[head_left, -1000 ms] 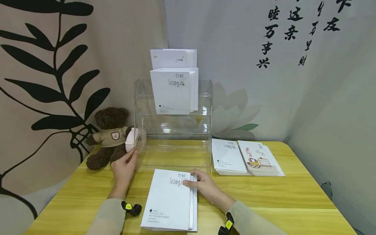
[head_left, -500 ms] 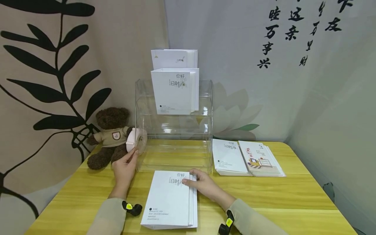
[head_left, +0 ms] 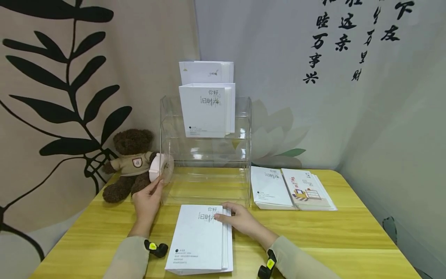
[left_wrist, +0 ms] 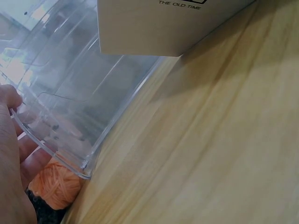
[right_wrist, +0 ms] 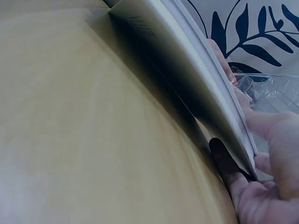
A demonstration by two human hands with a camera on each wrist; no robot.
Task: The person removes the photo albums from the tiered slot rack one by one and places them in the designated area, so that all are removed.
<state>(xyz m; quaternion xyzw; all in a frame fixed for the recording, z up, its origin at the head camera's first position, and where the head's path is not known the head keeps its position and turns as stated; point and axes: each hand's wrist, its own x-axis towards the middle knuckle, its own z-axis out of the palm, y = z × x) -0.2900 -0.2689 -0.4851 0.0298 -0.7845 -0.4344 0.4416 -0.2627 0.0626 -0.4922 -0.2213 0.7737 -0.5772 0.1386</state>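
one white book (head_left: 195,242) is before the clear rack (head_left: 209,153), right hand (head_left: 240,221) gripping its corner, left hand (head_left: 148,202) pinching the rack's left side; held only there, the book might splay open.

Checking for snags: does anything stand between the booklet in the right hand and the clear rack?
Nothing visible does: the right hand holds the booklet before the clear rack; the left hand grips the rack's left side.
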